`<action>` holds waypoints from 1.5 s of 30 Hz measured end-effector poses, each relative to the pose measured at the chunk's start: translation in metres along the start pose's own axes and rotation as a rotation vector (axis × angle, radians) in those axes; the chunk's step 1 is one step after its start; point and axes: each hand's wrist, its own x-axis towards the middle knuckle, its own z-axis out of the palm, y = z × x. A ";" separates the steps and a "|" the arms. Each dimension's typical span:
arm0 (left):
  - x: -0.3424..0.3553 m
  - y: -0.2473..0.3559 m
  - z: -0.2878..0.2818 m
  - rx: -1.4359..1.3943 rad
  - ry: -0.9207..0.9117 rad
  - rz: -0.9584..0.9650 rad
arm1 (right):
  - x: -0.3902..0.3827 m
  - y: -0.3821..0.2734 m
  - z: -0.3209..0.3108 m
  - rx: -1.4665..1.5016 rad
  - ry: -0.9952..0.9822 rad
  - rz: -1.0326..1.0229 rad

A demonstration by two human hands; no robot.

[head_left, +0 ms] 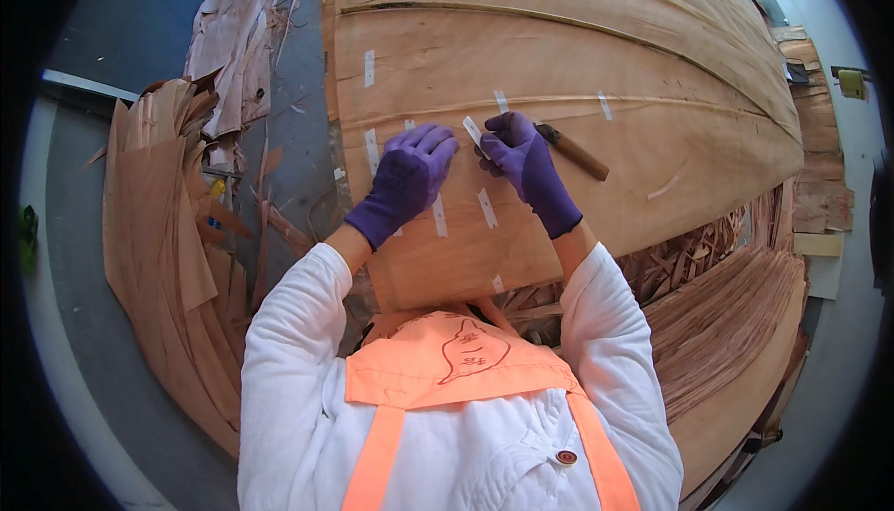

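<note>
A broad sheet of thin brown wood veneer (pixel 568 64) lies in front of me, with several short white tape strips (pixel 488 208) stuck on it. My left hand (pixel 407 174), in a purple glove, rests on the veneer with its fingers stretched out, holding nothing. Just to its right, my gloved right hand (pixel 524 164) pinches a small white tape piece (pixel 473 132) between thumb and fingers, one end sticking out. Beside the right hand's knuckles is a tool with a wooden handle (pixel 582 156) and a dark head; whether the hand touches it, I cannot tell.
Stacked veneer sheets (pixel 154 259) stand at the left, with torn veneer scraps (pixel 237 45) beyond. At the right lies another veneer pile (pixel 726 325), next to broken strips (pixel 666 264) under the sheet's near edge. Ridges and a long dark split (pixel 521 13) cross the sheet's far part.
</note>
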 end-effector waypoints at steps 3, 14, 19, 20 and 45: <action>0.005 0.001 0.000 -0.105 0.017 -0.072 | 0.007 0.002 0.008 0.016 0.029 0.003; 0.017 0.007 0.006 0.280 -0.273 0.017 | -0.018 -0.012 -0.007 -0.179 0.177 0.111; 0.020 0.010 -0.003 0.387 -0.391 0.099 | -0.029 0.005 -0.079 -0.792 0.365 -0.362; 0.020 0.012 -0.003 0.404 -0.423 0.113 | -0.029 0.001 -0.088 -0.987 0.393 -0.467; 0.029 -0.069 0.015 0.511 -0.061 -0.297 | -0.027 0.018 -0.119 -1.197 0.398 -0.475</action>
